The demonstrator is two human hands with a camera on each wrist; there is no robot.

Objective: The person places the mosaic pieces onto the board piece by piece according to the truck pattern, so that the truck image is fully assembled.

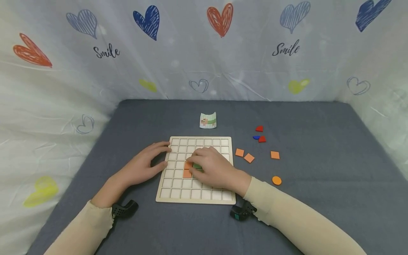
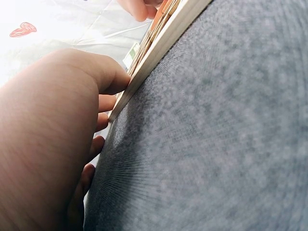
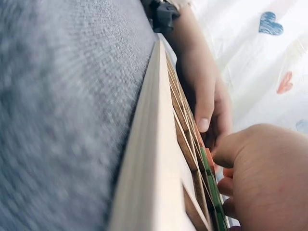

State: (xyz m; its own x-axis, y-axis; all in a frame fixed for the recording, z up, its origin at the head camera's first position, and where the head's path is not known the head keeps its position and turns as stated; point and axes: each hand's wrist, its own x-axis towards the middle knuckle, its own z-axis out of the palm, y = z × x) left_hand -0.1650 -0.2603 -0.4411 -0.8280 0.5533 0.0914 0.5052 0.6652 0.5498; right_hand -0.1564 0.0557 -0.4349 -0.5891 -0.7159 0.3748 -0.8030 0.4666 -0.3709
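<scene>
A pale wooden grid board (image 1: 173,194) lies on the dark cloth. My left hand (image 1: 145,164) rests at its left edge, thumb and fingers spread and touching the rim. Over the middle of the board, my right hand (image 1: 215,168) pinches an orange square tile (image 1: 188,165) between thumb and fingertips, at the grid's surface. Just below sits another orange tile (image 1: 187,174) in its cell. Green tiles (image 1: 197,166) lie partly hidden under the right hand; in the right wrist view a row of green tiles (image 3: 215,195) runs beside the thumb.
Right of the board lie loose orange squares (image 1: 249,158), an orange disc (image 1: 276,180), red pieces (image 1: 259,128) and a blue piece (image 1: 256,137). A small printed card (image 1: 208,120) stands behind the board. A white curtain with hearts (image 1: 220,71) surrounds the table.
</scene>
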